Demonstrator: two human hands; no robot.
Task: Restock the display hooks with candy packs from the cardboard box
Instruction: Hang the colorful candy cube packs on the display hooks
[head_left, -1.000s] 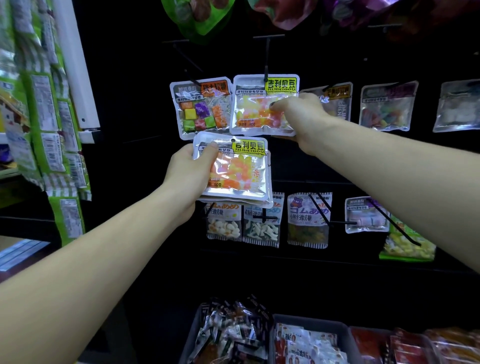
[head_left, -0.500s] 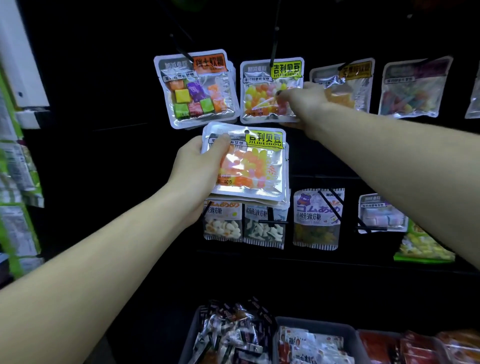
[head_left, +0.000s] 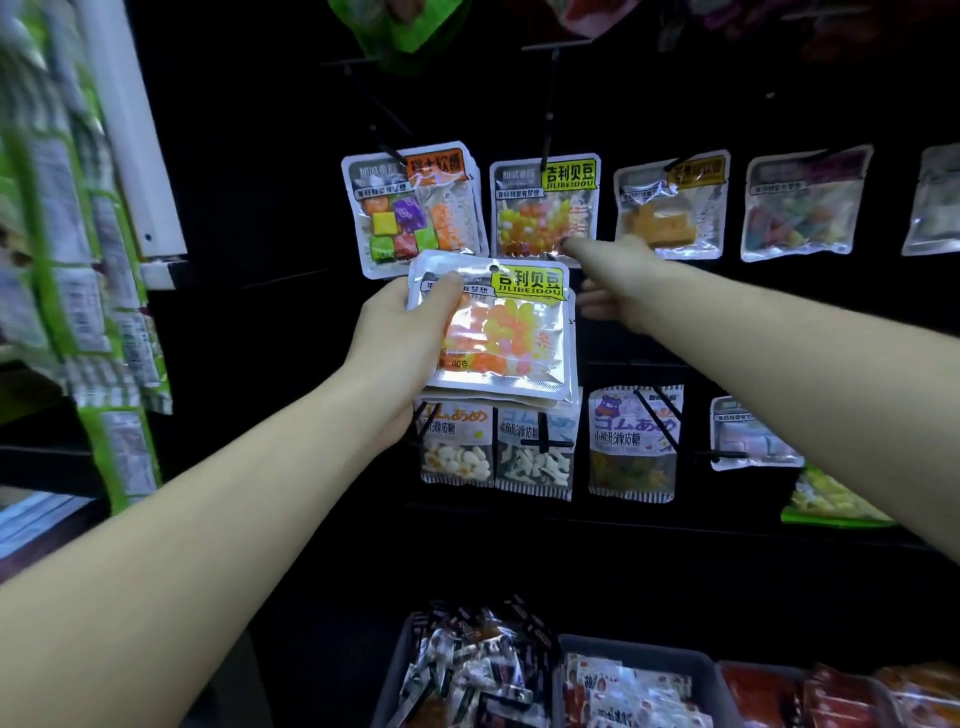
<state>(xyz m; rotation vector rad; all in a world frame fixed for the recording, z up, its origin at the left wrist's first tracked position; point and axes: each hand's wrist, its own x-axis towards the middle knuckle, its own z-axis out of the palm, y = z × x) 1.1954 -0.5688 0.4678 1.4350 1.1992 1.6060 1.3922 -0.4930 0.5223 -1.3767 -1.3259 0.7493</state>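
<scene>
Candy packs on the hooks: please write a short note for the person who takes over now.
Left hand: holds a stack of jelly bean packs, thumb on the front.
Right hand: holds nothing, fingers at the bottom edge of the hung jelly bean pack.
Done: one matching pack hangs on its hook.
Left: hang the stack from the left hand on the same hook. The cardboard box is not in view.

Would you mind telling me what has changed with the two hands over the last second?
The right hand has let go of the hanging jelly bean pack and dropped just below it, one fingertip still near its bottom edge. The left hand still grips the stack of jelly bean packs in front of the display, and the hung pack stays on its hook.
</scene>
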